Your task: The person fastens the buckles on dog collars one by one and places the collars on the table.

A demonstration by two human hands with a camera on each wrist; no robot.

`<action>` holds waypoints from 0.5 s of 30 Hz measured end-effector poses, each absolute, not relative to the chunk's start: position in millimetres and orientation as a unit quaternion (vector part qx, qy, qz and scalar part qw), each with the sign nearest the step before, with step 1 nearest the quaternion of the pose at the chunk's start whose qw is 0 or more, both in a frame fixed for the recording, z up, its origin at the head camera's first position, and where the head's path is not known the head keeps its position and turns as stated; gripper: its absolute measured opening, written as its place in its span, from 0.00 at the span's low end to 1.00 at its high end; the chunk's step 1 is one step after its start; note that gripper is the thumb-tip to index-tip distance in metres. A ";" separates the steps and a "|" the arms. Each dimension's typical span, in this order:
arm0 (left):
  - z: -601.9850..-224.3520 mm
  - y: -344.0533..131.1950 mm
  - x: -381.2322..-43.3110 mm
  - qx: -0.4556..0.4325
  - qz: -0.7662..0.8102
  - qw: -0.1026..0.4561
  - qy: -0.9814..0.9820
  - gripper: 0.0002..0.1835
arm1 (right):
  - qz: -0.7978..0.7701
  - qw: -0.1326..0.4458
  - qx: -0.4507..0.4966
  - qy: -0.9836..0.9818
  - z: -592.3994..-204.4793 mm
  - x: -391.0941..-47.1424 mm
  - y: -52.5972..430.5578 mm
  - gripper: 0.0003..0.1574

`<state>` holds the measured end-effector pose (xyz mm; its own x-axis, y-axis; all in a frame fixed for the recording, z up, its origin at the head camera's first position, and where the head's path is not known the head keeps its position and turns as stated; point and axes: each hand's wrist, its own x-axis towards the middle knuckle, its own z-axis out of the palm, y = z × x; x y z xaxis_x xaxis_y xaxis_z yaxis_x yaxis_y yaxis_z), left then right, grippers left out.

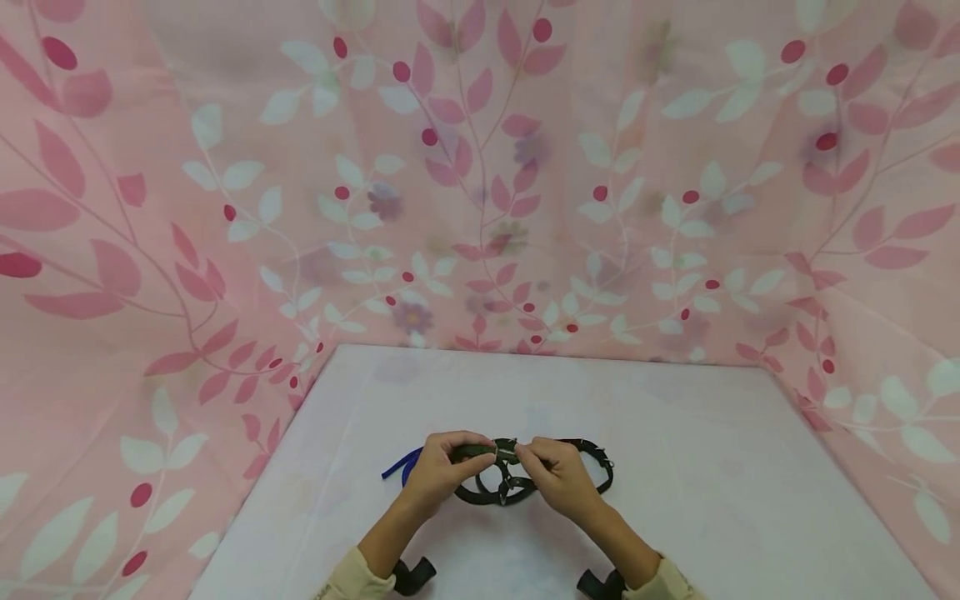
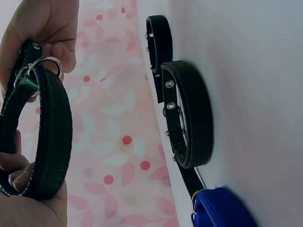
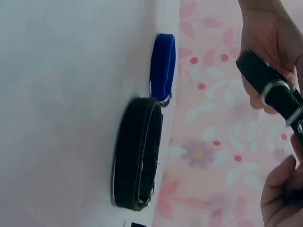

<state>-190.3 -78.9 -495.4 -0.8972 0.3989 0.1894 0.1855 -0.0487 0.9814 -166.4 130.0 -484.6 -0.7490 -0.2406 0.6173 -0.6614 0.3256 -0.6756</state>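
Both hands hold a dark green webbing collar (image 1: pixel 472 451) with metal rings, raised above the table. My left hand (image 1: pixel 435 467) grips the looped side, thumb in front, as the left wrist view shows with the collar (image 2: pixel 54 137) close up. My right hand (image 1: pixel 566 479) pinches the strap by the metal fittings; its exact grip is partly hidden. Beneath the hands, a second dark collar (image 2: pixel 201 116) lies on its edge on the table. A blue collar (image 3: pixel 162 66) lies to the left, partly behind the left hand. A black collar (image 1: pixel 609 475) lies to the right.
The white table (image 1: pixel 360 392) carries the collars near its middle. Pink floral cloth (image 1: pixel 480 208) stands around its back and sides. Black bands with blocky pieces (image 1: pixel 415 575) sit on both wrists.
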 end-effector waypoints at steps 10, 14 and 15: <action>-496.5 -67.6 -189.7 0.184 0.707 0.055 0.681 0.12 | 0.565 0.153 0.211 -0.783 -500.7 -172.0 123.4 0.06; -495.7 -66.5 -189.1 0.175 0.709 0.055 0.681 0.13 | 0.571 0.143 0.231 -0.774 -492.9 -170.3 121.7 0.07; -495.5 -66.3 -189.1 0.173 0.710 0.054 0.680 0.14 | 0.576 0.139 0.240 -0.769 -488.8 -169.0 121.4 0.08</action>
